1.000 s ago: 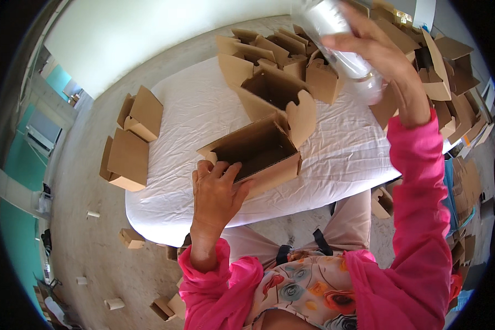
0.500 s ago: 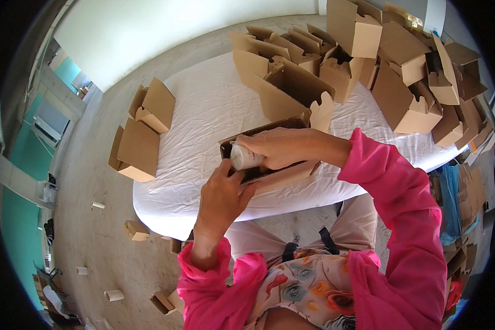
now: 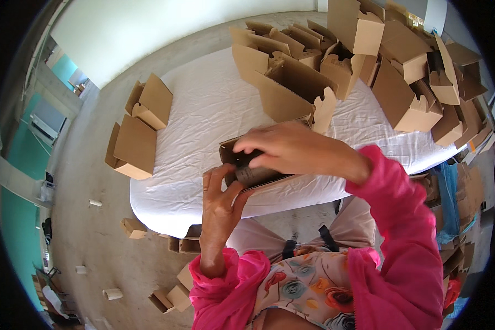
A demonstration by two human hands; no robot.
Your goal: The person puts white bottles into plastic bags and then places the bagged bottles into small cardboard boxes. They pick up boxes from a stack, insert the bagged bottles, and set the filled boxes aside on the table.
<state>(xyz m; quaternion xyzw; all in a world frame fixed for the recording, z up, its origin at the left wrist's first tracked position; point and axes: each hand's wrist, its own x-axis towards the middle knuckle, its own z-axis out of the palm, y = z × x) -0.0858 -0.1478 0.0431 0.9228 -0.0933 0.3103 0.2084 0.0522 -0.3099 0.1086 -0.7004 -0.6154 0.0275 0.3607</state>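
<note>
At a white-covered table [image 3: 198, 82], with an open cardboard box [image 3: 229, 154] on top. Holding the right hand [image 3: 289, 148] over its opening, with thumb and fingers parted; touching its left end with the left hand [image 3: 221, 201], in an unclear grip. Showing a pale cylinder [image 3: 254, 176] inside, beneath the right hand.

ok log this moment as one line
left hand: at box rim, left end; right hand: open, over box opening; cylinder: lying inside box; box: on white cloth
</note>
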